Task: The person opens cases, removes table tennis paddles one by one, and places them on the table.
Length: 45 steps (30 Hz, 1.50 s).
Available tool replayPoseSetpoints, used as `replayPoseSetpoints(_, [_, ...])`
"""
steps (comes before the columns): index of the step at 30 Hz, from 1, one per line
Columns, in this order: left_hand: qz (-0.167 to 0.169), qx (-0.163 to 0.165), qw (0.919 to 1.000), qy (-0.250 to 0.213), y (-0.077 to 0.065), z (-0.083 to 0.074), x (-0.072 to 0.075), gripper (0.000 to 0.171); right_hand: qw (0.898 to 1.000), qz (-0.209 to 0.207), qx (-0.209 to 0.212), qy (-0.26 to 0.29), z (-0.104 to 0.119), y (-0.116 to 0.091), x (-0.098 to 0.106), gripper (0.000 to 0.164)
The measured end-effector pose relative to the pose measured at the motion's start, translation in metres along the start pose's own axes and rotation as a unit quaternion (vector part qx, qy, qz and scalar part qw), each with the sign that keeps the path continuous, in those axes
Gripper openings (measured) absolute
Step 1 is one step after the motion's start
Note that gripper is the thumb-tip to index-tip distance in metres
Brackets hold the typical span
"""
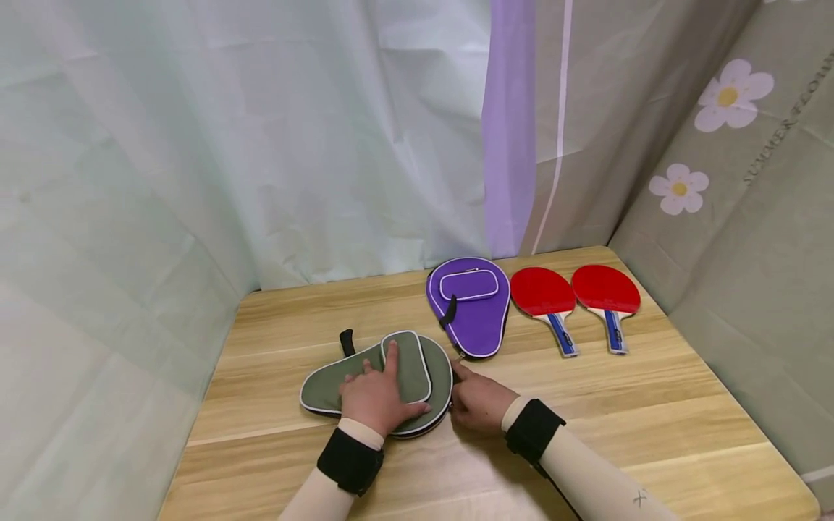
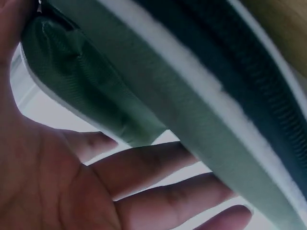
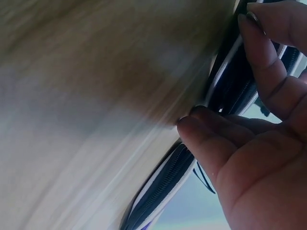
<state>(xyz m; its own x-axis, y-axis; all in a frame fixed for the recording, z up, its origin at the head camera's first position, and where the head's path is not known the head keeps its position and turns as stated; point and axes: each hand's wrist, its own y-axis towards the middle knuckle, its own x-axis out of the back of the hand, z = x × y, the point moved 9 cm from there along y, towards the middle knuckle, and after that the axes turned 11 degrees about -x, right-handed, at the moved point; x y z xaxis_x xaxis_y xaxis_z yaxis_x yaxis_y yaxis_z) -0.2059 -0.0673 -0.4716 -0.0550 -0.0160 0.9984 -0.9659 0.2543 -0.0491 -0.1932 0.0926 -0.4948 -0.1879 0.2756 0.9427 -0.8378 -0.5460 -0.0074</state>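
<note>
A green table tennis bat case [image 1: 329, 383] with white piping and a front pocket lies flat, its rounded end to the right. My left hand [image 1: 374, 394] presses on top of it with fingers spread across the pocket. In the left wrist view the case's zipper [image 2: 268, 81] runs along the side, teeth meeting in a dark band. At the rounded end, my right hand [image 1: 478, 401] is against the case edge. The right wrist view shows its thumb and index finger pinching a small metal zipper pull [image 3: 255, 20], mostly hidden by the fingertips.
Behind the green case lies a purple bat case [image 1: 482, 325] with a small pocket. Two red table tennis bats [image 1: 542, 289] with blue handles lie to its right. Curtains surround the back and sides of the wooden table [image 1: 287, 311].
</note>
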Motion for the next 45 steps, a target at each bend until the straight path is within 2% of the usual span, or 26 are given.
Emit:
replayPoseSetpoints(3, [0.012, -0.014, 0.9998, -0.008, 0.000, 0.001, 0.004, 0.144, 1.000, 0.004, -0.009, 0.007, -0.003, 0.002, 0.000, 0.019])
replayPoseSetpoints(7, [0.022, -0.058, 0.9971, -0.044, 0.001, 0.011, 0.008, 0.137, 1.000, 0.009, -0.009, 0.009, -0.005, 0.003, -0.001, 0.018])
replayPoseSetpoints(12, [0.030, -0.126, 0.9870, -0.096, 0.007, 0.022, 0.007, 0.121, 1.000, 0.015, -0.008, 0.008, -0.006, 0.004, -0.003, 0.019])
replayPoseSetpoints(15, [0.043, -0.150, 0.9806, -0.118, 0.010, 0.025, 0.003, 0.116, 1.000, 0.018, -0.005, 0.008, -0.005, 0.004, -0.003, 0.018])
replayPoseSetpoints(17, [0.055, -0.155, 0.9783, -0.127, 0.012, 0.026, -0.001, 0.114, 1.000, 0.018, -0.002, 0.008, -0.004, 0.004, -0.003, 0.018])
replayPoseSetpoints(21, [0.064, -0.152, 0.9767, -0.137, 0.014, 0.026, -0.003, 0.112, 1.000, 0.016, -0.002, 0.007, -0.002, 0.004, -0.001, 0.019])
replayPoseSetpoints(33, [0.038, -0.136, 0.9799, -0.141, 0.013, 0.023, -0.002, 0.115, 1.000, 0.003, -0.001, -0.008, -0.005, 0.006, -0.001, 0.023])
replayPoseSetpoints(36, [0.029, -0.115, 0.9842, -0.132, 0.012, 0.023, -0.004, 0.116, 1.000, 0.000, 0.000, -0.011, -0.004, 0.006, -0.001, 0.025])
replayPoseSetpoints(41, [0.034, -0.054, 0.9921, -0.108, 0.008, 0.023, -0.011, 0.117, 1.000, 0.003, -0.007, 0.002, -0.002, 0.006, -0.003, 0.028])
replayPoseSetpoints(45, [0.037, -0.019, 0.9961, -0.078, 0.007, 0.018, -0.012, 0.116, 1.000, 0.000, -0.010, 0.006, 0.000, 0.006, -0.003, 0.028])
